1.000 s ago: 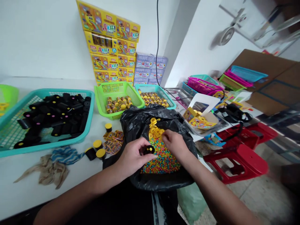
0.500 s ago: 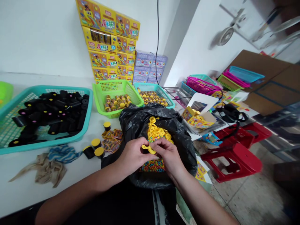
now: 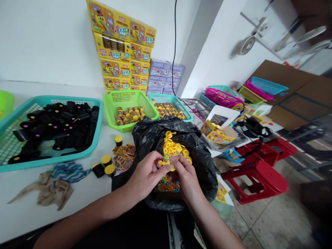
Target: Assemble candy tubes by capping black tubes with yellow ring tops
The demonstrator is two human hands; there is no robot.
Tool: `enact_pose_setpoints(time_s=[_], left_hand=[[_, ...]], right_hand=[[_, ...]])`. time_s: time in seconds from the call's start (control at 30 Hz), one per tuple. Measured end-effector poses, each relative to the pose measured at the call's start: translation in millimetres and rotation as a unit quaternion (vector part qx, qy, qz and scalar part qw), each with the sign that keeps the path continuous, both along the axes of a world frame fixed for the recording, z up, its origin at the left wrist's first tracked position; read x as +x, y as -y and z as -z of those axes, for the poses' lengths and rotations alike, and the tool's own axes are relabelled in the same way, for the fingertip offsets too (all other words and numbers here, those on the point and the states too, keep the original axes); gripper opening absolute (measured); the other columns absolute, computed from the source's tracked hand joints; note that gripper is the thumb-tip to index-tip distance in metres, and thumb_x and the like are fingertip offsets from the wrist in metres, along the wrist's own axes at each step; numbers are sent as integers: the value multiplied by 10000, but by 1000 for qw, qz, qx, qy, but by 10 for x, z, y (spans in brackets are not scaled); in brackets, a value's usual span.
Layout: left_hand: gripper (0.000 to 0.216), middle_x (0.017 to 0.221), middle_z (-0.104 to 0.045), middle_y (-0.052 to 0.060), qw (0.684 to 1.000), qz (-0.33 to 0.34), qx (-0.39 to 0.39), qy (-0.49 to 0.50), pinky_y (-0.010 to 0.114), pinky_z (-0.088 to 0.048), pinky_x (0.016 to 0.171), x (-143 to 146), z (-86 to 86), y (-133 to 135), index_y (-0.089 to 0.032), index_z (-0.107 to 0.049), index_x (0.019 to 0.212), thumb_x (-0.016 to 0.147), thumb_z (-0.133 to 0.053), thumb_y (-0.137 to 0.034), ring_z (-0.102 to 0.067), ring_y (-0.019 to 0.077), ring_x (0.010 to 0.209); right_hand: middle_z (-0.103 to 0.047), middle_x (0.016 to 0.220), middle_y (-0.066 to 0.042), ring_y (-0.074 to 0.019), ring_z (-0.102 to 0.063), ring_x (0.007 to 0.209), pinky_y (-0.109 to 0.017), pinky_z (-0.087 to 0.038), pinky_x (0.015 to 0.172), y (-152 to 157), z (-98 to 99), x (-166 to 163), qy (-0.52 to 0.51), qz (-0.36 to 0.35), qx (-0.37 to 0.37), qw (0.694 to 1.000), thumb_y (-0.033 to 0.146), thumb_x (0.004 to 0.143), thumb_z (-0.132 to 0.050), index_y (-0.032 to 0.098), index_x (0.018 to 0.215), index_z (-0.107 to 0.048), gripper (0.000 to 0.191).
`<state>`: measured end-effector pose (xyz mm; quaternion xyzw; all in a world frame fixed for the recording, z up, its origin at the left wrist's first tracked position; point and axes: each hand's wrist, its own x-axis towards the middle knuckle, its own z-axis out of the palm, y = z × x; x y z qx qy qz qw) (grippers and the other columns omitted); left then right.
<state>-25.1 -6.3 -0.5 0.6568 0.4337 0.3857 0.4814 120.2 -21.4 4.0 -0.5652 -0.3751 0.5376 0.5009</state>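
Observation:
Both of my hands meet over a black plastic bag (image 3: pixel 145 135) spread open in front of me. Between my left hand (image 3: pixel 147 173) and my right hand (image 3: pixel 185 174) is a yellow plastic cap with a tab (image 3: pixel 171 168), pinched from both sides by thumbs and fingers. Part of the cap is covered by my fingers. Under the hands lie many small multicoloured candy beads (image 3: pixel 167 185) inside the bag. A heap of more yellow plastic caps (image 3: pixel 169 144) rests on the beads at the far side.
A teal basket (image 3: pixel 97 138) of black cylinders stands left, near crumpled cloths (image 3: pixel 55 186). Yellow-lidded black containers (image 3: pixel 106 159) and small packets (image 3: pixel 124 155) lie beside the bag. Behind are a green basket (image 3: pixel 110 117) and stacked yellow boxes (image 3: pixel 116 67). Red stools (image 3: pixel 255 183) stand right.
My left thumb has moved right across the yellow cap, and the fingers of both hands have closed nearer together on it. The view has shifted slightly.

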Motion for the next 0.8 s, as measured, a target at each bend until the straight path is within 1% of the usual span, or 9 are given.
enact_pose_setpoints(time_s=[0.13, 0.2, 0.3, 0.4, 0.47, 0.57, 0.63, 0.73, 0.8], left_hand=[[382, 545, -519, -75, 985, 87, -132, 62, 192, -301, 363, 80, -81, 23, -209, -504, 974, 936, -430, -582, -456, 90, 367], [378, 531, -489, -86, 972, 83, -181, 125, 173, -239, 325, 133, -79, 51, -215, -480, 955, 926, -443, -591, -422, 78, 347], [362, 540, -451, -87, 961, 46, -193, 191, 143, -242, 355, 193, -34, 106, -202, -480, 858, 901, -528, -558, -379, 47, 391], [372, 534, -434, -83, 961, 33, -187, 200, 135, -257, 382, 218, 11, 145, -187, -474, 787, 892, -569, -531, -358, 35, 416], [380, 526, -433, -82, 961, 32, -191, 197, 135, -254, 381, 218, 18, 147, -185, -467, 766, 883, -584, -527, -359, 34, 412], [381, 526, -462, -79, 952, 34, -223, 209, 138, -231, 355, 196, -17, 102, -194, -469, 784, 863, -599, -543, -366, 35, 378], [366, 519, -480, -74, 938, 45, -255, 229, 142, -208, 328, 163, -53, 48, -203, -484, 817, 844, -616, -544, -372, 44, 351], [371, 489, -501, -53, 906, 102, -314, 264, 153, -192, 294, 93, -83, -34, -204, -527, 872, 834, -597, -566, -382, 66, 319], [395, 484, -516, -39, 889, 138, -333, 283, 159, -192, 285, 48, -76, -65, -196, -557, 898, 831, -593, -583, -393, 71, 308]], right_hand=[[-548, 596, 53, -110, -480, 466, -235, -343, 448, 31, -25, -36, -47, 31, 54, 997, 470, 759, -714, 224, 742, -564, 289], [-544, 577, 52, -107, -469, 460, -235, -349, 451, 47, -28, -63, -82, 44, 51, 994, 430, 757, -705, 217, 731, -565, 257], [-534, 582, 51, -94, -434, 445, -229, -320, 424, 61, -17, -111, -121, 75, 38, 989, 359, 707, -706, 205, 691, -570, 206], [-506, 608, 48, -86, -403, 467, -221, -283, 405, 62, 10, -150, -140, 110, 47, 983, 298, 662, -698, 202, 641, -569, 163], [-491, 610, 44, -91, -394, 471, -223, -269, 395, 58, 21, -148, -145, 111, 42, 982, 297, 659, -688, 205, 629, -565, 156], [-507, 620, 34, -110, -415, 474, -235, -305, 409, 54, 4, -73, -119, 46, 25, 992, 389, 723, -692, 210, 686, -585, 212], [-549, 670, 21, -130, -482, 549, -242, -380, 483, 58, -31, 15, -74, -8, 56, 996, 460, 781, -688, 211, 745, -609, 264], [-652, 883, -16, -185, -593, 828, -274, -468, 715, 66, -102, 157, -2, -90, 147, 985, 463, 792, -720, 233, 935, -671, 275], [-673, 1058, -37, -231, -598, 1002, -324, -463, 852, 64, -153, 227, 26, -155, 163, 974, 433, 758, -762, 262, 1089, -677, 382]])
